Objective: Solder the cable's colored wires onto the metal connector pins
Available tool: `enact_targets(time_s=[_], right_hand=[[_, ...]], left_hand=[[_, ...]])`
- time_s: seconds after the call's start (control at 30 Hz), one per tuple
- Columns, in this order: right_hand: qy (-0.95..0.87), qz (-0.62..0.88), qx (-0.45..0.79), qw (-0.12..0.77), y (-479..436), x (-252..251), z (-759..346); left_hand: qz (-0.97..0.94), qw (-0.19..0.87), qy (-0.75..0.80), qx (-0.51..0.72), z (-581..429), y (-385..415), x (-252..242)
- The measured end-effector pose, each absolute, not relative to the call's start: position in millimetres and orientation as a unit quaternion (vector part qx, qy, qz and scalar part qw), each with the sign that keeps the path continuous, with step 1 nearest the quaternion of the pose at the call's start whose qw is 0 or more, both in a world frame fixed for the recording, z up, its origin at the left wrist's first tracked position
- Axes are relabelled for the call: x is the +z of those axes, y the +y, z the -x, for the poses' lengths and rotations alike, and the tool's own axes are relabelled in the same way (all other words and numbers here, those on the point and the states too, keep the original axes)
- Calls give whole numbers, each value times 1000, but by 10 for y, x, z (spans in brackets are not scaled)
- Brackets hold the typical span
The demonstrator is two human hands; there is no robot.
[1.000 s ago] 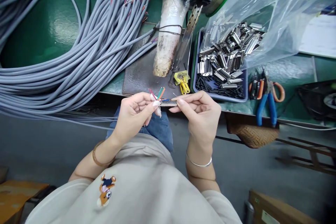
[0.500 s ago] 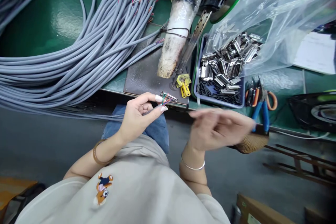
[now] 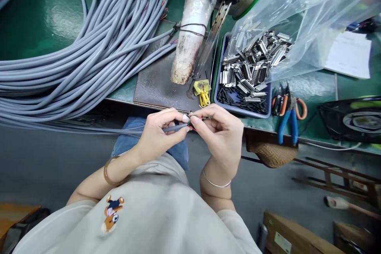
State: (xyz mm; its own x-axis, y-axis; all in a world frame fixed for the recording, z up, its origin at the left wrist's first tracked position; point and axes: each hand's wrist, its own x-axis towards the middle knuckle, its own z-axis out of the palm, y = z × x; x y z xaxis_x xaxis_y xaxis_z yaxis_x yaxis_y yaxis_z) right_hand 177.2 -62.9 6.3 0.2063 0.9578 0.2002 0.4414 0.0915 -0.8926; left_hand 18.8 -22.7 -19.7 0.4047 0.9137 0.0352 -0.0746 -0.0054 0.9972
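My left hand (image 3: 157, 135) is closed around a grey cable (image 3: 143, 130) near its stripped end, just in front of the bench edge. My right hand (image 3: 222, 133) meets it from the right, fingers pinched on the cable's coloured wires and a small metal connector (image 3: 190, 114), which is mostly hidden between the fingertips. Both hands hover above my lap, close under a dark metal plate (image 3: 154, 85).
A thick bundle of grey cables (image 3: 74, 59) covers the green bench at the left. A blue tray of metal connectors (image 3: 247, 75) sits right of the plate under a clear plastic bag (image 3: 297, 20). Blue-handled pliers (image 3: 287, 121), orange-handled cutters (image 3: 293, 105) and a wrapped white cylinder (image 3: 187, 43) lie nearby.
My right hand swung away to the right, then came back and closed on the cable end beside my left hand. My left hand kept hold of the cable throughout.
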Motion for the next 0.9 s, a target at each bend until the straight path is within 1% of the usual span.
enact_targets(time_s=[0.17, 0.3, 0.37, 0.43, 0.5, 0.6, 0.73, 0.9], right_hand=[[-543, 606, 336, 475, -658, -12, -1813], [-535, 604, 334, 487, -663, -24, -1802], [-524, 607, 293, 520, -664, -18, -1782], [-499, 605, 228, 577, -668, -9, -1761], [-464, 595, 160, 636, -672, -5, -1741], [-417, 584, 92, 690, -677, -16, -1706], [-405, 573, 66, 710, -699, -38, -1630], [-416, 551, 51, 722, -726, -53, -1546]], left_hand=[[-566, 609, 384, 403, -206, -251, -182], [-518, 643, 394, 403, -230, -253, -152], [-479, 680, 375, 408, -228, -219, -159], [-443, 725, 337, 405, -201, -160, -201], [-426, 768, 291, 380, -140, -89, -280], [-419, 803, 237, 352, 6, -1, -436], [-424, 807, 223, 345, 194, 57, -580], [-448, 798, 278, 292, 253, 86, -573]])
